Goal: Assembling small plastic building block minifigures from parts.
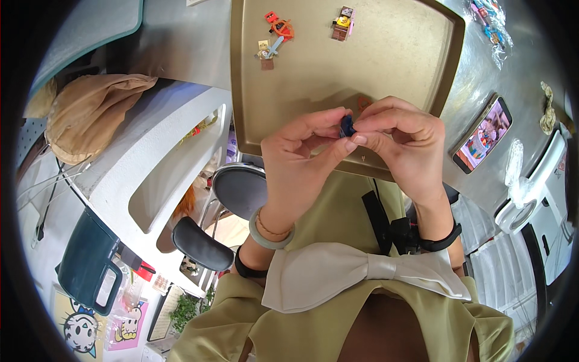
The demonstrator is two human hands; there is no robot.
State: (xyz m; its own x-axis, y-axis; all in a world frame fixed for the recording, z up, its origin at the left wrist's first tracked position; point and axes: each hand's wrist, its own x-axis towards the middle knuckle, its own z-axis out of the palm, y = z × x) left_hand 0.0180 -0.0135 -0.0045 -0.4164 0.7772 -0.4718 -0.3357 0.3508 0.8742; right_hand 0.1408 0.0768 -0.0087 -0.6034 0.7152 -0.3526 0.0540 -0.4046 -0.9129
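Note:
Between the fingertips of both hands is a small dark blue toy piece [347, 127], held above the near part of a gold-coloured tray [392, 57]. My left hand [297, 158] pinches it from the left. From the other side, the thumb and fingers of my right hand [410, 137] grip it too. My fingers cover part of it, so its exact kind is unclear. Farther back on the tray lie a red toy minifigure [278, 26], one with a grey sword [265, 55] and one with a yellow torso [342, 24]. An orange-red piece [363, 102] shows just behind my right fingers.
Right of the tray, a phone [482, 134] with a lit screen lies on the metal table near crumpled clear plastic [514, 166]. Plastic-wrapped toy parts [491, 27] lie at the far right. A brown cloth [90, 114] and a black-seated chair [240, 188] are on the left.

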